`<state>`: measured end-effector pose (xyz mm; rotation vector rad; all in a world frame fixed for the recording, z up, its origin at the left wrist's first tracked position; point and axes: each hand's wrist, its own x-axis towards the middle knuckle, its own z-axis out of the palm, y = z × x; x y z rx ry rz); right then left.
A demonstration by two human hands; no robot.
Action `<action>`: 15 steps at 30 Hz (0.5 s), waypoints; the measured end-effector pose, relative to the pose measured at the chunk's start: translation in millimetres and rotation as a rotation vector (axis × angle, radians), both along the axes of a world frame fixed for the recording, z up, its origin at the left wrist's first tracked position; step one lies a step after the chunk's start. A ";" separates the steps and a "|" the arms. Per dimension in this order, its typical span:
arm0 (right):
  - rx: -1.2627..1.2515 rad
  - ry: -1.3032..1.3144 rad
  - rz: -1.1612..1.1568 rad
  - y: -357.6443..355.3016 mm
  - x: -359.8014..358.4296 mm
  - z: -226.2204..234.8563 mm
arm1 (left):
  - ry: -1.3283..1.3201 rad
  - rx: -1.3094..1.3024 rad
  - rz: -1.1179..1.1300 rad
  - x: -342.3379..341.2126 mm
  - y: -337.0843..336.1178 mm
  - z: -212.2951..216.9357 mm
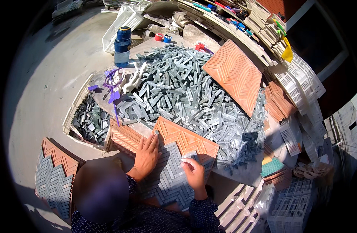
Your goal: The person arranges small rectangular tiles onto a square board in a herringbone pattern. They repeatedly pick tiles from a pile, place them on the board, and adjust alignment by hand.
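Note:
An orange herringbone mould tray (pixel 209 148) lies in front of me, much of it filled with grey stone strips (pixel 168 178) in zigzag rows. My left hand (pixel 146 156) rests over the tray's left edge with its fingers stretched out; a small grey strip (pixel 156 133) shows at the fingertips. Over the right part of the laid rows, my right hand (pixel 194 174) has thumb and forefinger pinched at a pale grey strip (pixel 191 154). The contact between those fingers and the strip is partly hidden. Beyond the tray spreads a large heap of loose grey strips (pixel 174 87).
An empty orange mould (pixel 234 77) leans on the heap. At left are a crate of grey pieces (pixel 89 120) and a filled mould (pixel 56 182). A blue bottle (pixel 122 48), purple ring (pixel 114 77) and white gloves (pixel 135 79) lie behind. White plastic crates (pixel 291 202) stand right.

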<state>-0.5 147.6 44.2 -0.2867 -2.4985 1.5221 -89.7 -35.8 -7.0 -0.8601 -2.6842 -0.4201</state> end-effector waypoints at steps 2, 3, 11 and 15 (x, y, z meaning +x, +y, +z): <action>-0.068 -0.033 -0.011 -1.4 18.3 -7.8 | 0.039 -0.018 -0.009 -3.3 2.3 5.2; -0.059 -0.039 -0.004 -3.0 26.7 -11.1 | 0.063 -0.035 -0.021 -5.2 3.2 3.5; -0.029 -0.002 0.030 1.8 62.4 -8.5 | -0.016 0.275 -0.127 -49.2 3.7 22.3; -0.017 0.032 0.020 11.1 75.5 5.0 | 0.111 0.242 -0.118 -102.2 13.4 32.9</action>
